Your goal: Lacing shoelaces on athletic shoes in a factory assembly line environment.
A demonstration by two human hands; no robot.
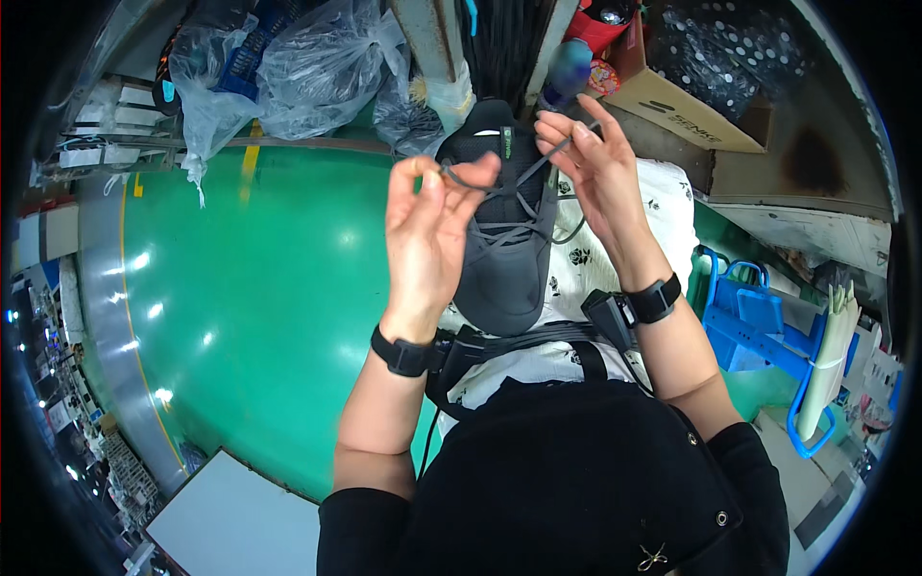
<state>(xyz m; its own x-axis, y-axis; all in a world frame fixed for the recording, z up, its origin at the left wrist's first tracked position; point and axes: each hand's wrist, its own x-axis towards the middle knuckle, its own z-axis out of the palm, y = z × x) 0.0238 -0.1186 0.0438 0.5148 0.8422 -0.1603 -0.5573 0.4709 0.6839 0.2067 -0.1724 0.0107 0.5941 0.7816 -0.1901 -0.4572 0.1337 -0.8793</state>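
Note:
A dark grey sneaker [501, 278] lies on my lap, its toe pointing toward me and its tongue at the far end. Grey laces [509, 232] cross over its front. Pinched between thumb and finger of my left hand [427, 206] is one lace end, drawn out to the left of the tongue. My right hand [603, 173] pinches the other lace end up and to the right, so that the lace runs slanting from the shoe's eyelets. Both hands hover above the shoe, wrists banded in black.
White flower-patterned cloth [580, 256] covers my lap under the shoe. Plastic bags [331, 72] hang at the far left, beside a metal post [429, 38]. An open cardboard box [672, 110] stands at the far right. A blue metal frame [759, 317] is on the right, above green floor [259, 317].

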